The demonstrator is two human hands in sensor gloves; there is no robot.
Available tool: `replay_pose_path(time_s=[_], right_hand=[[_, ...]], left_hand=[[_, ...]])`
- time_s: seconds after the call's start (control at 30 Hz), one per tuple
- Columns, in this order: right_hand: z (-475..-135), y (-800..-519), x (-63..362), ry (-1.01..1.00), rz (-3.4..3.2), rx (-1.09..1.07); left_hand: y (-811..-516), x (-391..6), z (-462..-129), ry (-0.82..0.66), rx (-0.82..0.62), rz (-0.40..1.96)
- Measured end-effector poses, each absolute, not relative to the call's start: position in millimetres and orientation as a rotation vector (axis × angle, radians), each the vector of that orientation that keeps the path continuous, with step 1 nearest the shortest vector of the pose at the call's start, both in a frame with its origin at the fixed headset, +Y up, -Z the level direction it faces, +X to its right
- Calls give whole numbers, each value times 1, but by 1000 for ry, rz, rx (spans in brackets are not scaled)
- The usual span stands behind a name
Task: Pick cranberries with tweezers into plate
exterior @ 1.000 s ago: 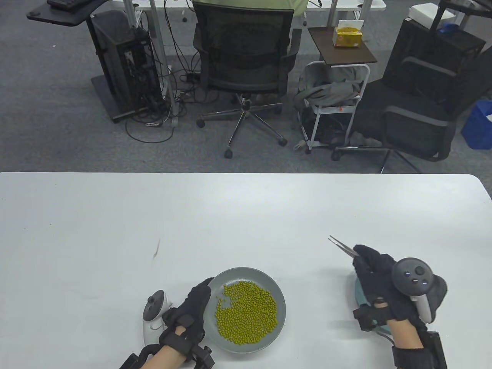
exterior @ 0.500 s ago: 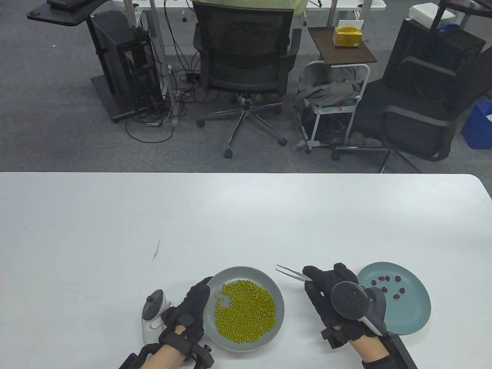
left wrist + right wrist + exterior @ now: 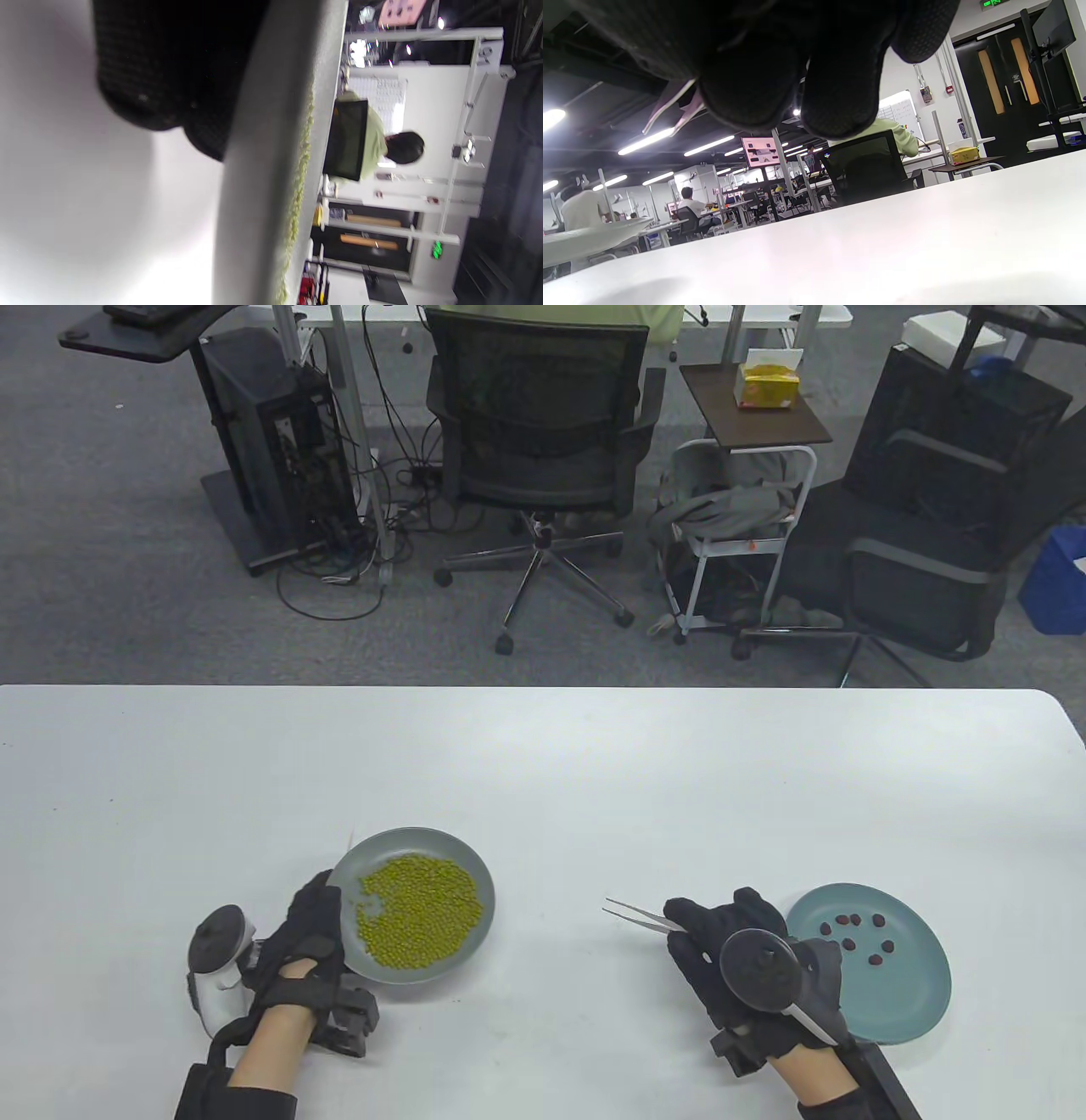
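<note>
Tweezers are the nearest risk: the right hand grips them at about five o'clock on the table, tips apart and empty, pointing toward nine. Thin, springy metal prongs on small, wrinkled, dark red cranberries could squeeze one out sideways, I judge, or let it fall in transit. Those berries lie scattered in the teal plate just right of that hand, at four o'clock; its glazed, shallow rim looks slick. Further out, at seven o'clock, the left hand holds the rim of a grey plate heaped with small round green beans; tipping it would likely send them rolling over the smooth white tabletop.
</note>
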State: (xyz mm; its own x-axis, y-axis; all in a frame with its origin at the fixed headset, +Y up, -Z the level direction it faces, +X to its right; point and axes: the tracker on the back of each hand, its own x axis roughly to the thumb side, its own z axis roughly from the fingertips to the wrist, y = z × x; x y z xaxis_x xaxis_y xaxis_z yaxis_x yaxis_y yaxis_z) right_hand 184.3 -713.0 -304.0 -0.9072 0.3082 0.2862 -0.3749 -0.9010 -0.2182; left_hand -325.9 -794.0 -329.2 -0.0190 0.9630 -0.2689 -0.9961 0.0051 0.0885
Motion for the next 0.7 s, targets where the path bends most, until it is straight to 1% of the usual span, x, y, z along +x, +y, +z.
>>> replay_pose_path(time_s=[0.13,0.2,0.33,0.47,0.57,0.63,0.7], right_hand=[[-303,-713,182,-386,2749,364],[-302,-713,181,-394,2755,371],[-302,-713,180,-395,2766,383],[-301,-712,179,-387,2771,383],[-301,-712,179,-383,2773,381],[-301,-712,179,-380,2776,381],[-301,-711,179,-378,2779,383]], left_hand=[[-799,-348,-330,387,-125,1511],[-802,-353,-330,424,-144,1499],[-814,-359,-331,477,-206,1448],[-816,-363,-332,502,-193,1492],[-806,-368,-331,504,-161,1256],[-796,-369,-329,522,-113,1086],[-790,-367,-329,516,-102,943]])
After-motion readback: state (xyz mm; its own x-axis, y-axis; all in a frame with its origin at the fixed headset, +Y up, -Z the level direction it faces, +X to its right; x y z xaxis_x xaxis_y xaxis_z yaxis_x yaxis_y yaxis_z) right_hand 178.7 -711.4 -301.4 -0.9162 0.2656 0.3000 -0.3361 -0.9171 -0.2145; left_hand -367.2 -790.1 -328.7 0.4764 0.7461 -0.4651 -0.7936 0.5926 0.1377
